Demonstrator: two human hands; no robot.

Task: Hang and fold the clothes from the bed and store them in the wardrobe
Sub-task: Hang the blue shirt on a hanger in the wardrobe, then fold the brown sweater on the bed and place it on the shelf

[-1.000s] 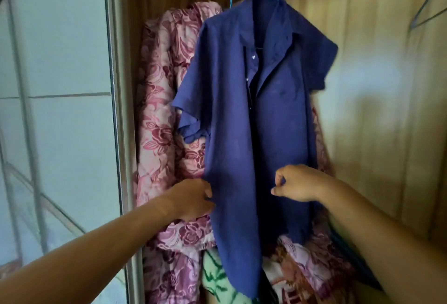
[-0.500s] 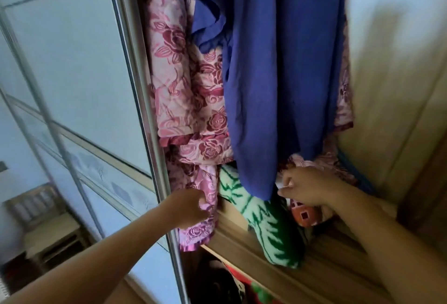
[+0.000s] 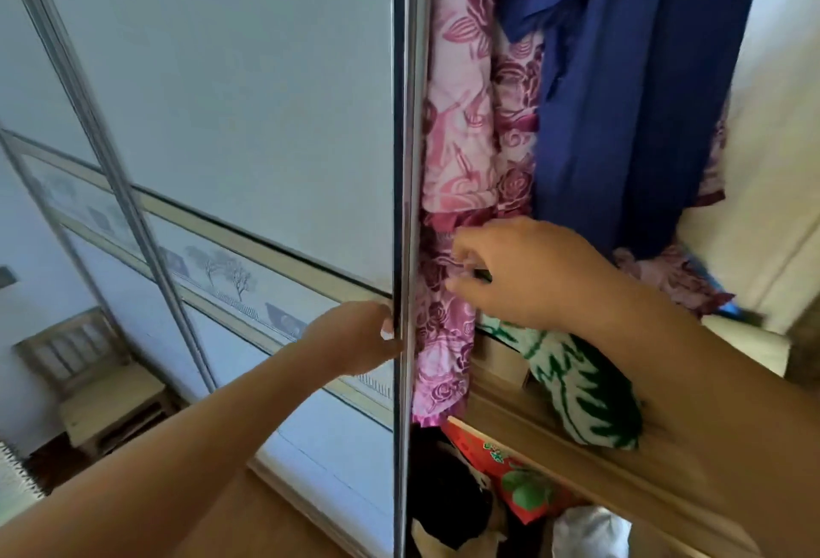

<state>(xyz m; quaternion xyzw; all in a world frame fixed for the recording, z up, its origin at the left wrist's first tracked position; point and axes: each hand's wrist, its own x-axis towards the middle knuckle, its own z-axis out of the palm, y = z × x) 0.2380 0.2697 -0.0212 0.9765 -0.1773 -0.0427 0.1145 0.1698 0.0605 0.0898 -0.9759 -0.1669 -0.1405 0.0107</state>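
Pale wood lines the open wardrobe [image 3: 763, 149], and a pale-panelled sliding door [image 3: 230, 104] with a metal edge strip [image 3: 406, 135] covers its left part. Inside, the dark blue shirt [image 3: 621, 91] hangs already stored, its hanger out of view above. Just left of it, and touching it, hangs a pink rose-printed quilted cloth [image 3: 461, 122] whose lower end falls right beside the door's edge. A green-and-white patterned cloth [image 3: 581, 393] droops over the front of the wooden shelf [image 3: 532, 437], and a red printed packet [image 3: 488, 455] lies in the compartment below.

The left hand [image 3: 355, 335] has its fingers wrapped round the metal edge strip, clamped on the door. The right hand [image 3: 523, 273] reaches across to the pink cloth with its fingers bent at it. Blur hides whether they pinch the fabric or merely press it back.

The main danger, as I judge it, is the door sliding right while the pink cloth lies in its path. The fabric would be caught against the edge and could jam the door or tear. The right fingers sit close to that same edge and could be nipped. The green-and-white cloth overhangs the shelf and could be trapped in the same way. A hard tug on the pink cloth might also disturb the shirt beside it.
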